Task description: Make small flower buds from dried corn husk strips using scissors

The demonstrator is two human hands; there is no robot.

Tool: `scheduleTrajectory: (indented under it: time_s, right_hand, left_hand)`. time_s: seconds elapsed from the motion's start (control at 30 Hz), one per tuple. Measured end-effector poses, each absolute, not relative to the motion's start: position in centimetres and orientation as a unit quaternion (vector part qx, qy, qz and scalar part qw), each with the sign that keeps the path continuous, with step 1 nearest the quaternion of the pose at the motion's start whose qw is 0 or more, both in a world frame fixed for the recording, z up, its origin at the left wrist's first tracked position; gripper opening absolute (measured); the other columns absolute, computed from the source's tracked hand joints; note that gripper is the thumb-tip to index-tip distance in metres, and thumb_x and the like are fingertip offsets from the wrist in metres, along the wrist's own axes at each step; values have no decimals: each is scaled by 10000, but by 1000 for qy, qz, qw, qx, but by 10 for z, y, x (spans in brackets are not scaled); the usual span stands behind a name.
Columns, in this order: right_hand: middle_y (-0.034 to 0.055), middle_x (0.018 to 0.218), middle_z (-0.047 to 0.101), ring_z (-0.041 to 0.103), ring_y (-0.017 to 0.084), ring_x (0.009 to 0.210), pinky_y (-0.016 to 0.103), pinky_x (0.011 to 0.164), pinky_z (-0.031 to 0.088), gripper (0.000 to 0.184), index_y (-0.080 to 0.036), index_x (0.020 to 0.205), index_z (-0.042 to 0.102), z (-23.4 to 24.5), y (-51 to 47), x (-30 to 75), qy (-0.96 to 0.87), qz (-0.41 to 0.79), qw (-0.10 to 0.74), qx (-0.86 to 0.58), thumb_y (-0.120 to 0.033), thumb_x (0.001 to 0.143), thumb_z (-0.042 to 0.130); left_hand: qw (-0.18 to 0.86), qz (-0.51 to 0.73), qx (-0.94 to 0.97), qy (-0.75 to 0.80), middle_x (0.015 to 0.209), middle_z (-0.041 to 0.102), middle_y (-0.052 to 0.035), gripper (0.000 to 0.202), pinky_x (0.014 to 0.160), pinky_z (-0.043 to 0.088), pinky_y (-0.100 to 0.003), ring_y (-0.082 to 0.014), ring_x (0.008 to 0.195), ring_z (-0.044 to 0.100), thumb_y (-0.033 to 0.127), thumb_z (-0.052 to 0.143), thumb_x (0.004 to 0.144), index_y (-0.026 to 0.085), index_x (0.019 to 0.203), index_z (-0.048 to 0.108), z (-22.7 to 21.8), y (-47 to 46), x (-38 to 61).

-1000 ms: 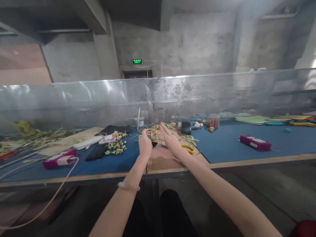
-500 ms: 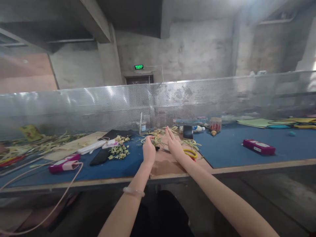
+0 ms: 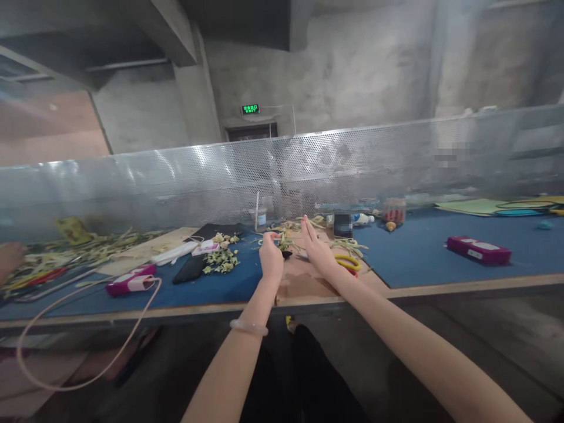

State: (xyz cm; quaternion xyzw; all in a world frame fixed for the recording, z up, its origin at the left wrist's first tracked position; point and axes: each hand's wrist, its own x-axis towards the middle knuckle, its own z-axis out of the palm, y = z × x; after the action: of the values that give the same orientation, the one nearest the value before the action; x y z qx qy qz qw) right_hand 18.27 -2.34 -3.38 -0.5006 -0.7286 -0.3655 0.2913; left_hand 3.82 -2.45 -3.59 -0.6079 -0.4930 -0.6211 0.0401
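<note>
My left hand [image 3: 271, 258] is curled over a brown board, its thumb and fingers bent toward a small bunch of pale green-yellow strips [image 3: 287, 241]. What it pinches is too small to make out. Facing it across a narrow gap is my right hand [image 3: 318, 252], fingers stretched out straight and held together, palm turned toward the left. Just right of that wrist lie scissors with yellow handles [image 3: 348, 262], partly hidden by the arm. The brown board [image 3: 293, 288] shows below both hands.
Left lie pale green flower-like pieces [image 3: 221, 261], a black phone-like slab [image 3: 190, 268] and a magenta box [image 3: 127, 282] with a cable. Another magenta box [image 3: 478, 249] lies right. A jar [image 3: 394, 210] stands behind. Another person's hand [image 3: 11, 258] shows far left.
The view has shifted, so the table appears slightly higher and to the right. Another person's hand has come into view at the far left. My hands keep nearly the same pose.
</note>
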Motion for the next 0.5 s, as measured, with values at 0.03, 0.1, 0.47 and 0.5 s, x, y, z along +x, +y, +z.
scheduleTrajectory:
  time_s: [0.03,0.1,0.47,0.5]
  right_hand:
    - [175,1438,135,644,206,723,265,422,502,658,-28,1386,165,-33,-25,183,-730,-366,285,-502,39,734,222]
    - [177,1437,139,646,197,700,259,426,501,653,-27,1382,190,-32,-27,182,-732,-367,274,-505,45,733,214]
    - [210,1433,121,644,201,669,287,479,520,671,-12,1389,147,-39,-15,182,-714,-318,294,-550,36,725,237]
    - [202,1436,117,644,201,681,285,487,521,675,-19,1390,149,-39,-15,183,-719,-315,290,-547,36,724,240]
  left_hand:
    - [40,-625,-603,-493,858,644,-54,344,682,434,-272,-175,717,608,-12,327,719,200,926,503,-36,-24,38]
    - [39,-634,-594,-494,852,639,-52,335,664,437,-269,-171,700,605,-8,319,727,203,915,499,-36,-23,38]
    - [-4,-661,-566,-494,629,523,1,200,506,416,-247,-138,492,510,137,314,823,201,895,491,-38,-19,37]
    - [-10,-661,-565,-494,614,512,5,197,490,410,-244,-134,473,497,161,305,838,200,890,491,-38,-18,36]
